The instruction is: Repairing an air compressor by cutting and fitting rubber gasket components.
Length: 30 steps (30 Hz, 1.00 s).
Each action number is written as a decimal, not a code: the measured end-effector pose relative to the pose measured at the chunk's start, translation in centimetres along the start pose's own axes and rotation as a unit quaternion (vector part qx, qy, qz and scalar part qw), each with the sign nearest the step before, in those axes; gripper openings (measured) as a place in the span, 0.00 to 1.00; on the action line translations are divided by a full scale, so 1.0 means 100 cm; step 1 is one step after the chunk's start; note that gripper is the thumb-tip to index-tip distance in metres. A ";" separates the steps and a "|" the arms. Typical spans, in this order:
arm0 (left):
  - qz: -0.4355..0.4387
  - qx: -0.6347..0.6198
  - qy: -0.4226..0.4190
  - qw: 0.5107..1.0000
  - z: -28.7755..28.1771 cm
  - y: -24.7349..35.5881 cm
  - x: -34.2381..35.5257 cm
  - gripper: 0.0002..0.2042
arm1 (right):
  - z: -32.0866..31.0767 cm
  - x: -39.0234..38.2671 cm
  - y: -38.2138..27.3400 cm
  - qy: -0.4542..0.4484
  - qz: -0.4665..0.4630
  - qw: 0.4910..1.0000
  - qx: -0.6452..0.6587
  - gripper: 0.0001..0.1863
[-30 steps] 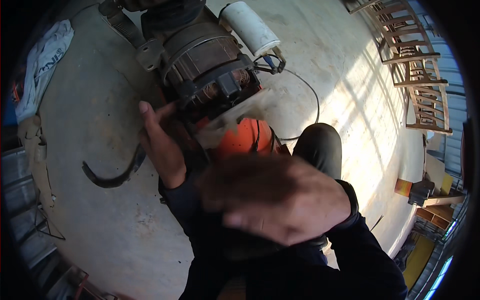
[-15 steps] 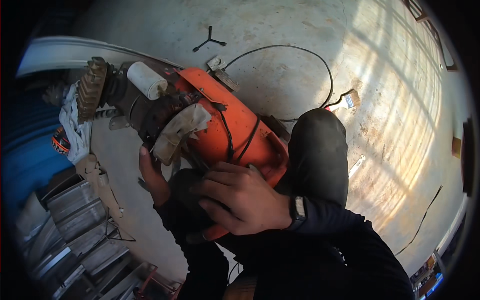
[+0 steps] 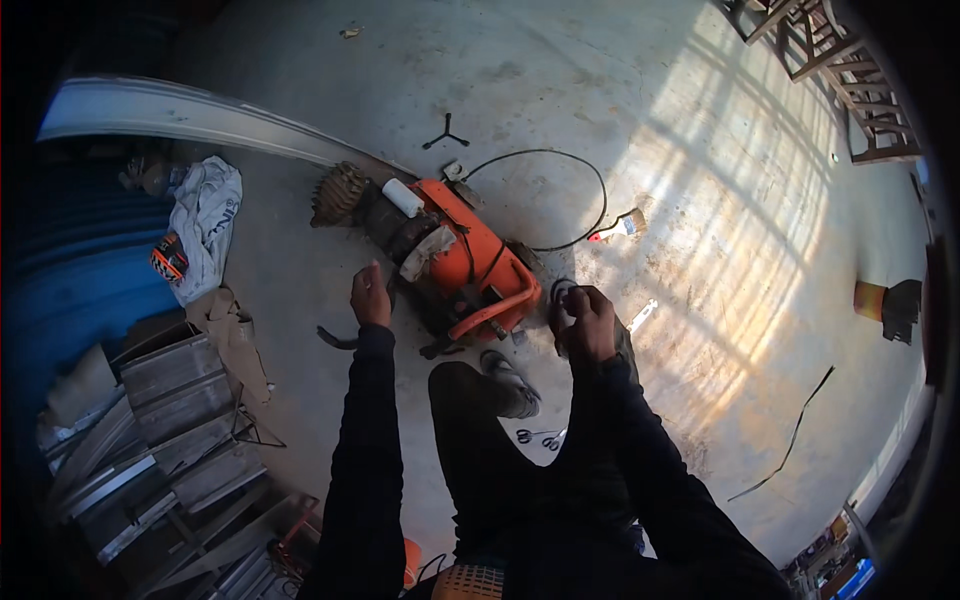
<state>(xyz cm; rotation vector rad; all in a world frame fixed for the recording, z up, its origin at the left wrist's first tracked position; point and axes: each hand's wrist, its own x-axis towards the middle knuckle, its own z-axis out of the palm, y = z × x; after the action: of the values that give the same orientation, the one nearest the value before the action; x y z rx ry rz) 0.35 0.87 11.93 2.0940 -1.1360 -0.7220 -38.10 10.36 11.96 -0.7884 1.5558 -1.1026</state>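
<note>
Both arms reach upward from the lower edge, clad in long dark sleeves. The left forearm (image 3: pixel 362 430) rises nearly upright left of centre, and its wrist is fairly straight. The left hand (image 3: pixel 371 297) tops it with fingers pointing up the frame, loosely bent rather than clenched. The right forearm (image 3: pixel 655 450) slants from the lower right up toward the middle. The right hand (image 3: pixel 590 325) sits just right of centre, a little lower than the other, knuckles uppermost and fingers curled inward — how tightly is hard to tell. The hands are well apart, the dark-trousered legs (image 3: pixel 480 440) spread below and between them.
</note>
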 end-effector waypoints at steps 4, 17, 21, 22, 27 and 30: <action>0.051 -0.050 -0.049 0.996 -0.056 0.055 -0.088 0.25 | -0.147 -0.095 -0.001 0.072 0.129 0.989 0.032 0.15; -0.197 0.107 -0.154 0.962 -0.205 -0.165 -0.451 0.19 | -0.315 -0.280 0.000 -0.103 0.276 0.938 -0.183 0.12; -0.229 0.135 -0.159 0.951 -0.204 -0.202 -0.564 0.19 | -0.300 -0.278 -0.030 -0.157 0.144 0.948 -0.237 0.14; -0.301 0.085 -0.233 0.921 -0.216 -0.202 -0.590 0.19 | -0.297 -0.302 -0.031 -0.167 0.147 0.947 -0.233 0.14; -0.321 -0.006 -0.324 0.890 -0.147 -0.097 -0.647 0.20 | -0.377 -0.333 -0.008 -0.163 0.110 0.948 -0.248 0.12; -0.204 -0.073 -0.222 0.951 -0.185 -0.099 -0.636 0.20 | -0.402 -0.350 0.032 -0.214 0.263 0.895 -0.289 0.12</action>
<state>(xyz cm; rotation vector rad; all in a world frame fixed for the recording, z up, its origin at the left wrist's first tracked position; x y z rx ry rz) -11.58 65.11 26.65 2.1161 -0.8321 -1.4862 -67.73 53.18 23.83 -0.8502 1.5805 -0.0423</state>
